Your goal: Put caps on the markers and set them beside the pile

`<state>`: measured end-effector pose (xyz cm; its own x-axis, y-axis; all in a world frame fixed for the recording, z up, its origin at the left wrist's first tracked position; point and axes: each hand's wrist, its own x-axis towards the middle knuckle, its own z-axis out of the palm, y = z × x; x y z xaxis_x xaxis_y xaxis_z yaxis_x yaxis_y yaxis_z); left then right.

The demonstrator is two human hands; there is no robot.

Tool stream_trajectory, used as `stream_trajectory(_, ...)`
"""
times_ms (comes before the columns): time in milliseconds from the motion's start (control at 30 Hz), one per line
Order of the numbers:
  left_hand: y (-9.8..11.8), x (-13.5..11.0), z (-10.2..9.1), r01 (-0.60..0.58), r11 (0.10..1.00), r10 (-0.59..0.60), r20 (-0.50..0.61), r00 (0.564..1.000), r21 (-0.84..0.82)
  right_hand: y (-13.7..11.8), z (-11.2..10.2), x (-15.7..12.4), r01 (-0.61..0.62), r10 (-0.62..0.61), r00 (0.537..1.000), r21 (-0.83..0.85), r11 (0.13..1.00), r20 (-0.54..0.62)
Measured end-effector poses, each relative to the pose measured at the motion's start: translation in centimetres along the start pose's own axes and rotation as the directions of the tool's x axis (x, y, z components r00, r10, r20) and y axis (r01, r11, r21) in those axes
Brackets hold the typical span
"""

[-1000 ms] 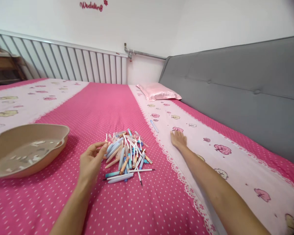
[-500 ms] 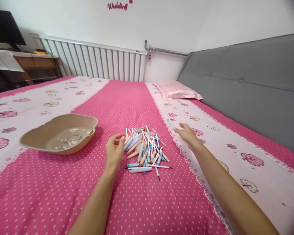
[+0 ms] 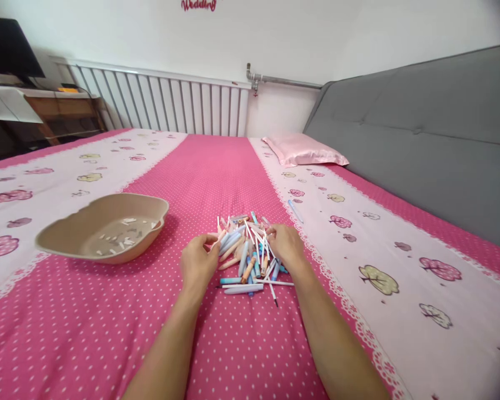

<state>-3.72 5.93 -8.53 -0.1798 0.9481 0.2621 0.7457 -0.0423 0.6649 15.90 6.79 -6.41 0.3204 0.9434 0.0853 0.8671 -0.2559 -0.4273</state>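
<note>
Flanking piled pens (image 3: 244, 260), left grip (image 3: 199, 260), right grip (image 3: 288, 246); one blue pen (image 3: 295, 211) apart

The sheet (image 3: 250, 344) is white-dotted hot pink; its pale pink bands (image 3: 404, 297) carry pink and yellow trees (image 3: 378, 279). The pens (image 3: 244, 258) are white, blue, teal and peach, the basin (image 3: 83, 222) beige, the pillow (image 3: 304, 150) light pink, the headboard (image 3: 433, 111) grey.

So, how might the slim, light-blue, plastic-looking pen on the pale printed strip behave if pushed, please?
The pen is probably stiff, lying straight; likely light, being slender; and may roll, since it looks rounded.
</note>
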Motion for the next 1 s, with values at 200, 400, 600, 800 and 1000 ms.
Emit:
stream_trajectory(200,0.6,-0.3,0.3,-0.002,0.991,-0.001,0.023,1.0,0.135,1.9,0.0,0.4,-0.044,0.045,0.998,-0.023,0.999,0.051)
stream_trajectory(400,1.0,-0.6,0.6,-0.013,0.977,0.002,0.052,0.999,0.211,1.9,0.5,0.3,0.0,0.007,0.987,-0.042,0.999,0.159)
stream_trajectory(600,0.7,-0.6,1.0,-0.035,0.959,0.026,0.038,0.999,0.28,1.6,1.1,0.4,0.035,-0.024,0.982,-0.056,0.998,0.187)
stream_trajectory(800,0.0,-0.2,1.3,-0.028,0.974,0.02,0.038,0.999,0.223,1.6,1.6,0.4,0.058,-0.056,0.978,-0.004,0.998,0.199)
stream_trajectory(1000,0.3,-0.4,1.6,0.01,1.0,-0.009,0.029,1.0,-0.022,2.0,1.0,0.6,0.069,-0.118,0.985,0.338,0.938,0.126)
